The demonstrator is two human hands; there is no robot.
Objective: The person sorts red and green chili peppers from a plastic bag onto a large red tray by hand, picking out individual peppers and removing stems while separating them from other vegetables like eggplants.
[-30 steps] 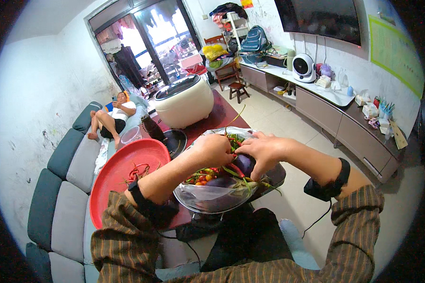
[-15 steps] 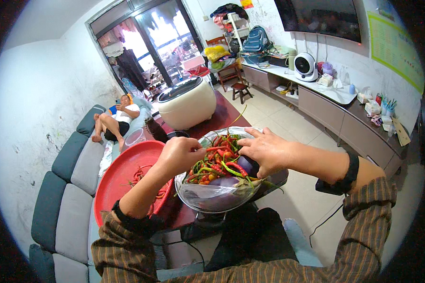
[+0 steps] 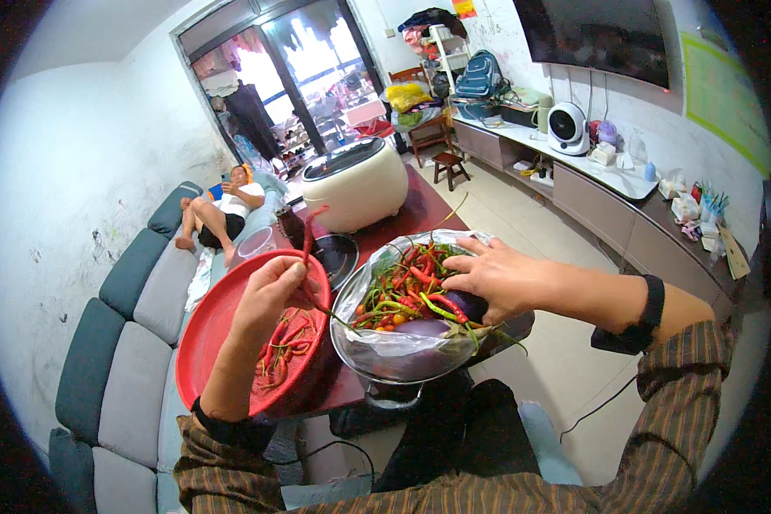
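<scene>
With the left hand (image 3: 274,284) pinching the slender, curved red chili pepper (image 3: 308,237), steady the clear plastic vegetable bag (image 3: 384,358) lightly using the spread-fingered right hand (image 3: 499,278).

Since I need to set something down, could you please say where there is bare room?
Bare: the table between the cream appliance and the bag of vegetables, and the red basket left of its peppers. Crowded: the basket's right rim, under the left hand and its pepper, and the bag, under the right hand.
</scene>
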